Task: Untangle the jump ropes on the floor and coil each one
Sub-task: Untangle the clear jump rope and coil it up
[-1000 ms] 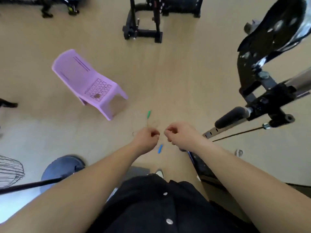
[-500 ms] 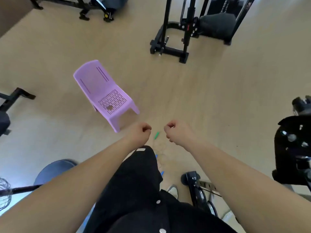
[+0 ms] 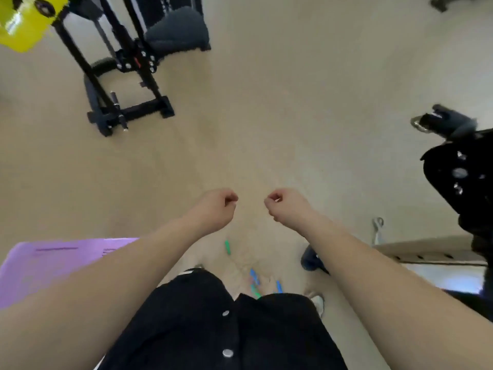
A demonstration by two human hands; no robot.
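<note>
While the left hand and right hand hover clenched, whether holding anything unclear, a green handle lies pointing away toward open floor, chair at left.

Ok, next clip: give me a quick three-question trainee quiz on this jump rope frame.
1. True or false: the left hand and right hand lie flat on the floor.
2. The chair at lower left is: A purple, B yellow, C black.
3. Which colours are the rope handles near the shoe?
Key: 1 false, their fingers are curled; 2 A; 3 green and blue.
</note>
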